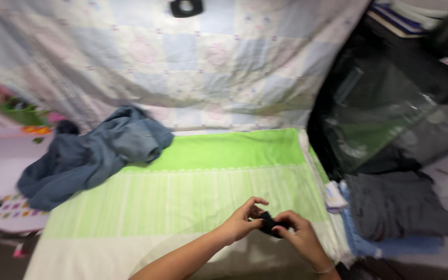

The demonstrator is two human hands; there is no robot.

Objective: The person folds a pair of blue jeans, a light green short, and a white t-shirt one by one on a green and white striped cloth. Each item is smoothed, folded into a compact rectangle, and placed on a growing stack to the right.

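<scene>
1. Centrally, low in the head view: left hand, fingers curled and pinched closed on the near end of a small black object; thumb and forefinger met on it; forearm entered from the bottom edge.
2. Right hand, likewise closed on the same small black object from the other side; fingertips touched its right end; a thin bracelet circled the wrist; the two hands sat just beside each other, the object between them.
3. Small black object: held just above the green-and-white striped sheet, near its lower right corner; mostly hidden by the fingers; kind could not be told.
4. Green-and-white striped sheet: spread flat; bright green band at the far end, paler stripes toward the viewer.
5. Blue denim garment: crumpled heap at the sheet's upper left corner, partly overlapping it; well apart from the hands.
6. Pale patchwork quilt: draped behind the sheet, filling the upper view.
7. Folded clothes: dark grey piece stacked on a light blue one, just right of the sheet, near the right hand.
8. Dark mesh-like bag: stood beyond the folded stack, at right.
</scene>
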